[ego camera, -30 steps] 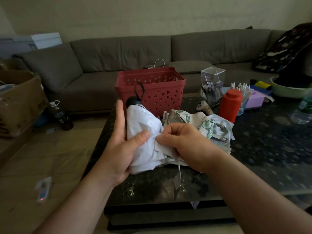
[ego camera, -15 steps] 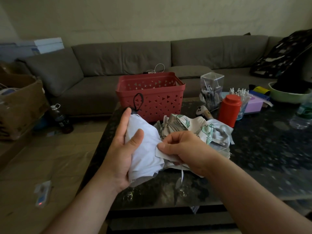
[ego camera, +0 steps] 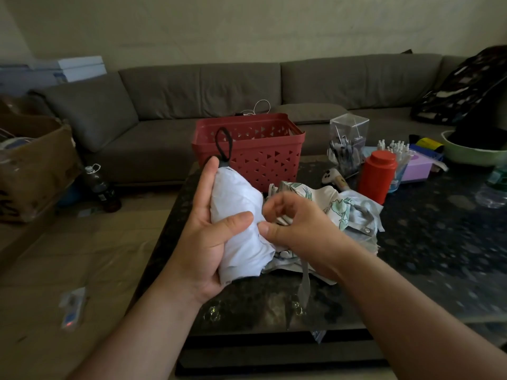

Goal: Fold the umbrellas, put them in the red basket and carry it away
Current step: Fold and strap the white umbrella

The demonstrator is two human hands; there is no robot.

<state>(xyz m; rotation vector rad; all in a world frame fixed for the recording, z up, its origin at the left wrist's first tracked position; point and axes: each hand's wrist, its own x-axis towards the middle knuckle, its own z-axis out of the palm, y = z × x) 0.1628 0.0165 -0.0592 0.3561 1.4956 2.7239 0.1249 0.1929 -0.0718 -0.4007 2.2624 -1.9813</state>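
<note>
My left hand [ego camera: 208, 242] is gripping the white umbrella [ego camera: 238, 229] upright above the table's [ego camera: 439, 256] left edge while my right hand [ego camera: 296, 229] is pinching its fabric; the red basket [ego camera: 255, 149] is sitting at the far-left corner.

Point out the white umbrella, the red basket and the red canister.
white umbrella [ego camera: 236, 215], head view, on its bunched canopy.
red basket [ego camera: 263, 163], head view, on its perforated front wall.
red canister [ego camera: 375, 179], head view, on its body below the lid.

Grey sofa [ego camera: 247, 86], dark table [ego camera: 439, 242], dim.
</note>
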